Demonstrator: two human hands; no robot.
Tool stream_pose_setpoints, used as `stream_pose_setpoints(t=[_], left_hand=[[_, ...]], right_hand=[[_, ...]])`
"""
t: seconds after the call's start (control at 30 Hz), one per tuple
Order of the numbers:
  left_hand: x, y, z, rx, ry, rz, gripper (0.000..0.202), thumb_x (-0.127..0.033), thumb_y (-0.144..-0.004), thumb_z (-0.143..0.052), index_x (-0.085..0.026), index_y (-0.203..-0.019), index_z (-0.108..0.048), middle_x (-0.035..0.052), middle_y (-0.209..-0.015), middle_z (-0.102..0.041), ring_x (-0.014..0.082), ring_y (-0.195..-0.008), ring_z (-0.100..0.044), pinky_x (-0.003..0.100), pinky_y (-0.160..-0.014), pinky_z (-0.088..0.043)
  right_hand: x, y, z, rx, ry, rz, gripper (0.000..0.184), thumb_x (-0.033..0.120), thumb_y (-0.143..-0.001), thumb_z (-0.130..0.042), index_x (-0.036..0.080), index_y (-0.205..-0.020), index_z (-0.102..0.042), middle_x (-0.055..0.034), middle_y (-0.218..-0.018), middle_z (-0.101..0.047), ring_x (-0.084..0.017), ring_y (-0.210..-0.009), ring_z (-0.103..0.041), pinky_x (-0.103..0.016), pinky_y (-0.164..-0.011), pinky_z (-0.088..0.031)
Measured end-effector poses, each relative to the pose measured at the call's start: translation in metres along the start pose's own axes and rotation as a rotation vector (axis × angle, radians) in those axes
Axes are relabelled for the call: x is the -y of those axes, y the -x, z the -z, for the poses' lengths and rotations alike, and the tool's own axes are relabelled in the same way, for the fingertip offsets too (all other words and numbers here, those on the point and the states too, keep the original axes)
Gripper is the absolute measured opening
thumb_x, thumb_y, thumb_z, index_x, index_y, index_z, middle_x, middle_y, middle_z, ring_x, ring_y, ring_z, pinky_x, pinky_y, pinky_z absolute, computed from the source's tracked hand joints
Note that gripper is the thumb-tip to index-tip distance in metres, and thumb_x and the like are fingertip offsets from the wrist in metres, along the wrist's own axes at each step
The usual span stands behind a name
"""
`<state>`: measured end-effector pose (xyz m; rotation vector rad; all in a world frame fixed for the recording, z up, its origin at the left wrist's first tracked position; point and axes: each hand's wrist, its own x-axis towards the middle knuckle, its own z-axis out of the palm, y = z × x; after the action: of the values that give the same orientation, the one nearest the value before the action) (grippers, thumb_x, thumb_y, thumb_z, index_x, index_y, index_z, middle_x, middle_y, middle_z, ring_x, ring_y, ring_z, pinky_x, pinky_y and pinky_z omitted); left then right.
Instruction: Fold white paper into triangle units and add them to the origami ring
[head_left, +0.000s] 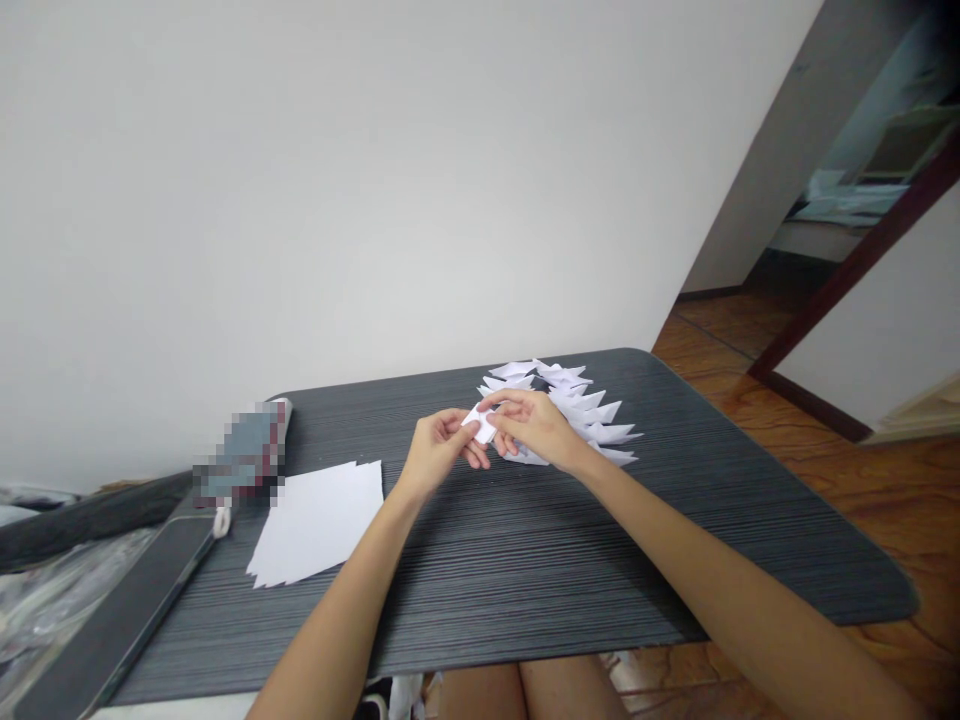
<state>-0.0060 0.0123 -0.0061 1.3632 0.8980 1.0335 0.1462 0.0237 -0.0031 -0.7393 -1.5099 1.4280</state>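
- Head view: small folded white paper (481,425), flat and compact with straight edges, held up over the table (480,570), roughly mid-width.
- Left hand (442,447) has it pinched, thumb on top; right hand (534,425), fingers loosely curled, grips it too.
- Table's dark, streaky, round-cornered; loose sheets (322,525) fanned out on its left, pointy folded papers (600,412) toward its far right.
- Plain white wall (375,200) behind the table, brown wood-look floor (885,490) right of it.

The dark table (540,560) bears sheets (322,525), folded papers (583,402) and something pixelated (246,450).
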Motion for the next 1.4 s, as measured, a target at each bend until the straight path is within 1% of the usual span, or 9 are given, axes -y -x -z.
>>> stream_pose_setpoints(t=[0.13,0.3,0.5,0.63,0.77,0.97,1.07,1.2,1.4], left_hand=[[0.002,0.001,-0.003,-0.049,0.065,-0.039,0.044,-0.030,-0.068,-0.064,-0.013,-0.102,-0.043,-0.0024,-0.051,-0.059,0.0117,-0.036,-0.055,0.019,-0.037,-0.044],[-0.003,0.003,-0.001,-0.007,-0.028,-0.079,0.030,-0.036,-0.075,-0.056,-0.011,-0.090,-0.051,-0.0005,-0.054,-0.057,0.0119,-0.040,-0.056,0.024,-0.042,-0.048],[-0.010,0.004,0.010,0.010,-0.539,-0.420,0.023,-0.029,-0.078,-0.053,-0.016,-0.093,-0.064,0.0055,-0.082,-0.052,0.0125,-0.072,-0.053,0.020,-0.051,-0.046],[-0.008,0.004,0.012,-0.060,-0.606,-0.593,0.015,-0.023,-0.077,-0.054,-0.017,-0.083,-0.066,0.0054,-0.086,-0.049,0.0132,-0.081,-0.050,0.023,-0.063,-0.047],[-0.005,0.003,0.011,-0.091,-0.582,-0.527,0.016,-0.023,-0.079,-0.051,-0.014,-0.074,-0.063,0.0047,-0.077,-0.054,0.0109,-0.068,-0.051,0.019,-0.054,-0.042],[-0.004,0.003,0.009,-0.177,-0.524,-0.393,0.017,-0.026,-0.078,-0.052,-0.013,-0.071,-0.060,0.0019,-0.067,-0.057,0.0097,-0.062,-0.050,0.019,-0.054,-0.039],[-0.006,0.003,0.008,-0.175,-0.415,-0.341,0.015,-0.027,-0.076,-0.055,-0.013,-0.072,-0.060,0.0015,-0.067,-0.057,0.0082,-0.059,-0.049,0.018,-0.052,-0.039],[-0.006,0.004,0.008,-0.060,-0.124,-0.220,0.017,-0.029,-0.072,-0.060,-0.013,-0.080,-0.060,-0.0006,-0.065,-0.053,0.0040,-0.047,-0.044,0.015,-0.039,-0.032],[-0.004,0.006,0.006,0.053,0.258,-0.143,0.021,-0.028,-0.066,-0.066,-0.014,-0.077,-0.056,-0.0033,-0.063,-0.048,-0.0004,-0.036,-0.037,0.011,-0.028,-0.024]], right_hand=[[0.001,0.000,0.001,0.056,-0.091,-0.073,0.014,0.019,-0.068,-0.060,0.011,-0.079,-0.057,0.0050,-0.042,-0.054,-0.004,-0.034,-0.046,-0.013,-0.033,-0.030],[-0.001,-0.001,0.004,0.005,-0.304,-0.225,0.011,0.016,-0.064,-0.064,0.008,-0.071,-0.061,0.0016,-0.046,-0.056,-0.001,-0.034,-0.042,-0.011,-0.033,-0.029],[-0.007,-0.006,0.012,-0.009,-0.496,-0.324,0.016,0.019,-0.062,-0.068,0.006,-0.066,-0.061,-0.0006,-0.050,-0.056,0.000,-0.044,-0.046,-0.008,-0.040,-0.034],[-0.002,-0.003,0.009,0.092,-0.433,-0.316,0.020,0.024,-0.063,-0.068,0.006,-0.066,-0.060,-0.0022,-0.056,-0.058,0.000,-0.044,-0.044,-0.010,-0.039,-0.032],[0.005,0.001,0.005,0.110,-0.156,-0.247,0.023,0.033,-0.069,-0.062,0.012,-0.078,-0.059,0.0034,-0.053,-0.051,-0.001,-0.037,-0.036,-0.016,-0.034,-0.022],[0.007,0.003,0.003,0.018,0.284,0.037,0.021,0.029,-0.064,-0.066,0.013,-0.076,-0.061,0.0035,-0.058,-0.048,-0.004,-0.048,-0.040,-0.018,-0.043,-0.028],[0.007,0.003,0.001,0.034,0.286,0.019,0.021,0.030,-0.066,-0.065,0.013,-0.077,-0.058,0.0065,-0.049,-0.042,-0.004,-0.043,-0.036,-0.019,-0.041,-0.025],[0.008,0.004,-0.001,-0.009,0.160,0.078,0.017,0.027,-0.068,-0.062,0.013,-0.073,-0.055,0.0033,-0.059,-0.050,-0.005,-0.050,-0.044,-0.018,-0.045,-0.031],[0.008,0.005,-0.004,0.114,-0.153,0.040,0.024,0.024,-0.068,-0.064,0.017,-0.090,-0.057,0.0037,-0.064,-0.054,-0.001,-0.040,-0.036,-0.015,-0.036,-0.024]])
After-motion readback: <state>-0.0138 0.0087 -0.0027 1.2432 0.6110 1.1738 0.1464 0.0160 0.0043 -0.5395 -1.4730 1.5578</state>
